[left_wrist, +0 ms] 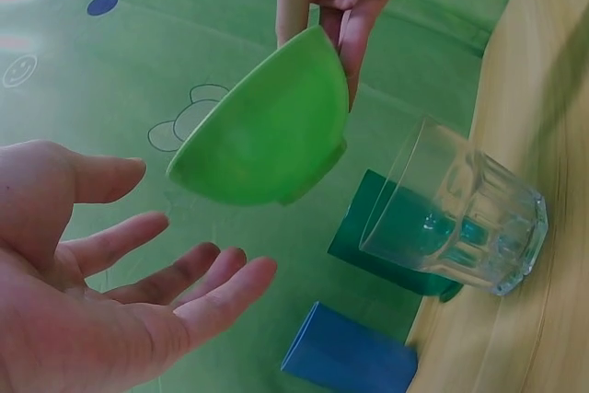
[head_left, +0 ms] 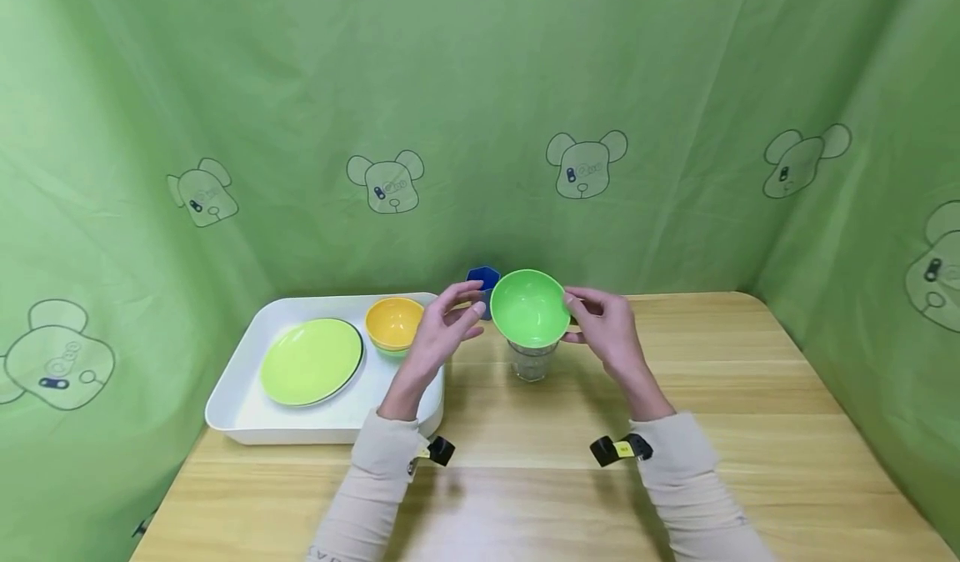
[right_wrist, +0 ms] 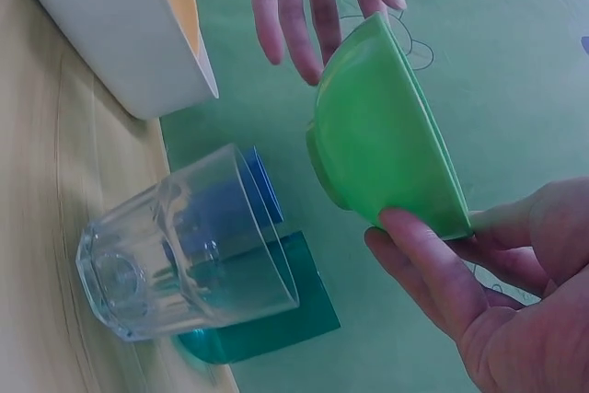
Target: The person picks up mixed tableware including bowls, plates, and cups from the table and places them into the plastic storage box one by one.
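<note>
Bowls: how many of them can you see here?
3. The person's right grip holds a bright green bowl; in the white tray, an orange bowl sits on a lower green bowl. Others may be hidden in that stack.

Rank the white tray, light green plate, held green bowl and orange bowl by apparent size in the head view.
1. White tray
2. Light green plate
3. Held green bowl
4. Orange bowl
</note>
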A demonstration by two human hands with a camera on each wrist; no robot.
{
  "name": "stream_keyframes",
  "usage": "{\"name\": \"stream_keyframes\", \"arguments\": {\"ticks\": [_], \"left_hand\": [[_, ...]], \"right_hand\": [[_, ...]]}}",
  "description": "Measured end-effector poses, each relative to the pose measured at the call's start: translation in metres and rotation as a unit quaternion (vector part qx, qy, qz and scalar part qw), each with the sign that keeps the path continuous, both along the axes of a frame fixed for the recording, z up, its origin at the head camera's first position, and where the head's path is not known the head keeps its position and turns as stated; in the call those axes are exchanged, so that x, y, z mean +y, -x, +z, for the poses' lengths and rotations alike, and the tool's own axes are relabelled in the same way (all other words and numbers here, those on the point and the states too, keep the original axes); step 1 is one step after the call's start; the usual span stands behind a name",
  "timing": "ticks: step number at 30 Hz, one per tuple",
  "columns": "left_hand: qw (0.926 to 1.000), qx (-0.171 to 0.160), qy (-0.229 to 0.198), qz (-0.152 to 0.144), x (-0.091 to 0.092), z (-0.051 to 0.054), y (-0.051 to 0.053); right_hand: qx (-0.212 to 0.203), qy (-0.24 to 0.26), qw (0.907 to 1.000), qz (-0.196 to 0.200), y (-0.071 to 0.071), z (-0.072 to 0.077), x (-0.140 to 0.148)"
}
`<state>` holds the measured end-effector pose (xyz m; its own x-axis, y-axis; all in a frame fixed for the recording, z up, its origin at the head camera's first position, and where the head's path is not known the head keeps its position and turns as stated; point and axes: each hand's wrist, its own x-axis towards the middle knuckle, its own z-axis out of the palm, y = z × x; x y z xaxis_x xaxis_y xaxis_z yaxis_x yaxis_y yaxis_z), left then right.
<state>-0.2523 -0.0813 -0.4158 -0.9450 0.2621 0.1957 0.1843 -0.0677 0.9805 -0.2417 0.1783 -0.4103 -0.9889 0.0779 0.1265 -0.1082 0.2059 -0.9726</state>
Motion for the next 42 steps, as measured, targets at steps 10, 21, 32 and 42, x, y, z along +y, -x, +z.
{"name": "stream_keyframes", "arguments": {"ticks": [10,21,32,42], "left_hand": [[0.9999,-0.012,-0.006,-0.008,0.003,0.002,-0.002],[1.0000,-0.006,-0.005,-0.005,0.004,0.000,-0.005],[0.9995,-0.018,0.007,0.025,-0.001,-0.001,-0.001],[0.9978,-0.036,0.013,0.055,-0.010,-0.001,0.001]], "right_hand": [[0.006,0.002,0.9999,0.009,-0.001,-0.001,-0.011],[0.006,-0.001,0.9997,0.025,-0.002,-0.007,-0.020],[0.004,0.024,0.9977,0.063,0.000,-0.010,-0.026],[0.009,0.048,0.9915,0.121,0.003,-0.017,-0.028]]}}
